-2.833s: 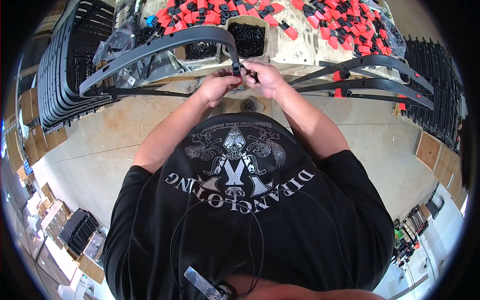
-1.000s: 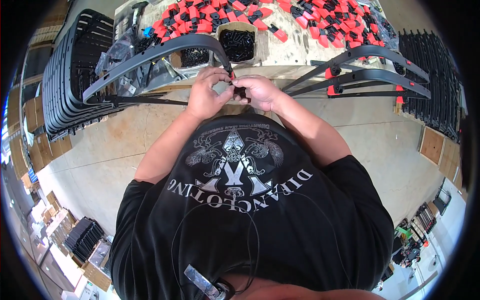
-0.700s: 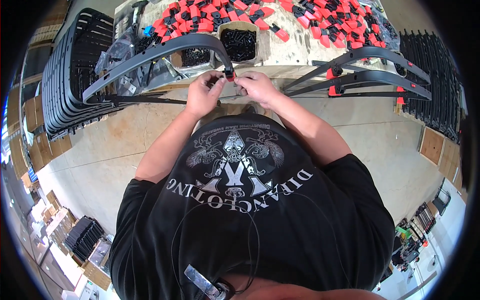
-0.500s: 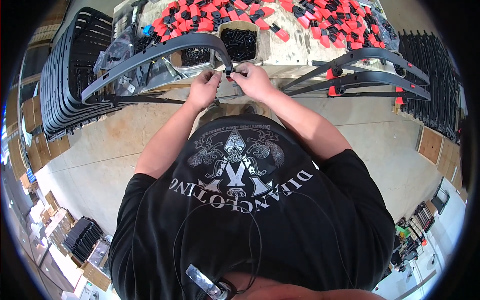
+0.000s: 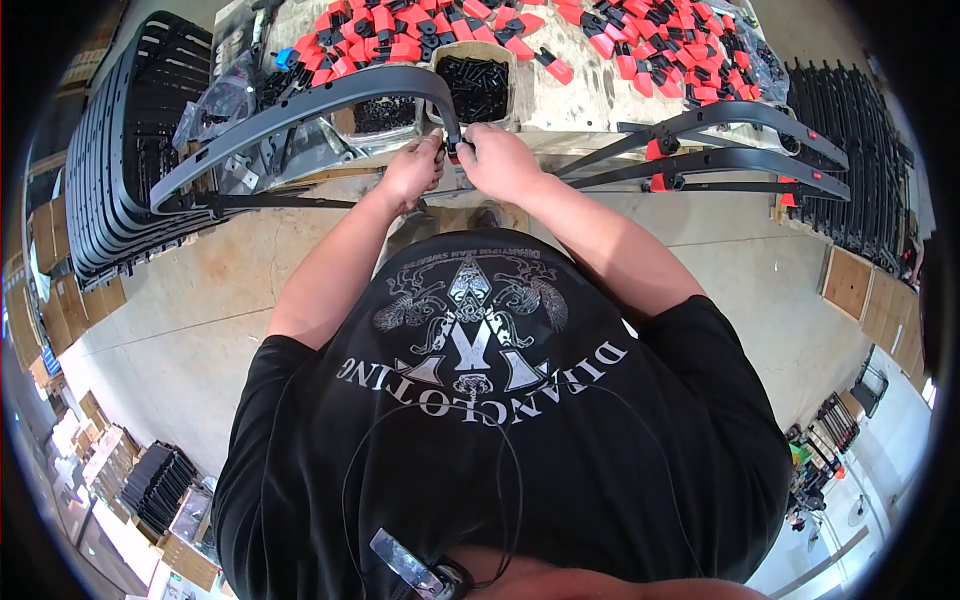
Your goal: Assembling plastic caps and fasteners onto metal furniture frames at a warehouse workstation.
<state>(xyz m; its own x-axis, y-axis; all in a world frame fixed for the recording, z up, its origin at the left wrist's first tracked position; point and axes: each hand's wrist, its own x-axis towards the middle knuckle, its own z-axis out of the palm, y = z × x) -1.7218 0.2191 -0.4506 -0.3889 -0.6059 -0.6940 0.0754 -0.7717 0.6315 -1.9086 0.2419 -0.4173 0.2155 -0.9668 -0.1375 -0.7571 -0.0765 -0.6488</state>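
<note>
A black curved metal frame (image 5: 318,98) arches over the bench's near edge, and its end comes down between my hands. My left hand (image 5: 413,170) is closed beside that end, its fingertips pressed together; whatever they pinch is too small to name. My right hand (image 5: 498,160) grips the frame's end from the other side. A bit of red shows low on this end, between the hands, partly hidden by the fingers. Just beyond the hands stand a bin of black bolt-like pieces (image 5: 472,90) and a bin of small dark parts (image 5: 385,115).
Red-and-black plastic pieces (image 5: 385,35) lie heaped across the wooden bench (image 5: 560,105). Two more curved frames (image 5: 735,155) with red fittings rest at the right. Black frames stand stacked at the left (image 5: 125,150) and far right (image 5: 850,130). A hammer (image 5: 258,20) lies at the back left.
My left hand has turned and closed in slightly toward the frame's end. My right hand has shifted a little and still grips the end. The whole view has drifted slightly.
</note>
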